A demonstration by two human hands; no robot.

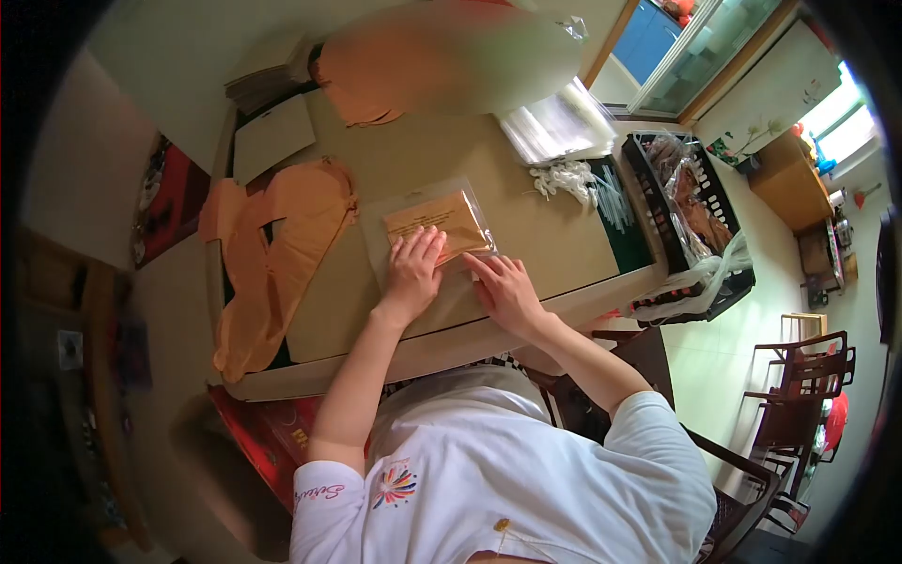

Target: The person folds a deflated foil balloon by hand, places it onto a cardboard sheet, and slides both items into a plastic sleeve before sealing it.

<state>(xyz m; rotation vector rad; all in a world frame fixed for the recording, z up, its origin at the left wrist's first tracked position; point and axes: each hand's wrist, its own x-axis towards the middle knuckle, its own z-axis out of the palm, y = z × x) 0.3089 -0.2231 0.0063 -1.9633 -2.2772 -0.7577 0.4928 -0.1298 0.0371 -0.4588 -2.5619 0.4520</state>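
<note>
A folded orange piece with dark print, inside a clear plastic bag (442,218), lies on the brown table. My left hand (413,270) rests flat on the lower left part of the bag, fingers stretched out over the orange piece. At the bag's lower right corner is my right hand (505,291), its fingers spread and its fingertips touching the plastic edge. Neither hand is wrapped round anything. To the left, loose orange fabric pieces (305,221) lie in a heap that hangs toward the table's front edge.
Behind the bag is more orange material (362,75), partly blurred. Clear plastic bags (559,122), white strings (566,180) and pale thin strips (615,197) lie at the right. A black crate (658,202) stands beyond them. Cardboard sheets (274,139) are at the back left.
</note>
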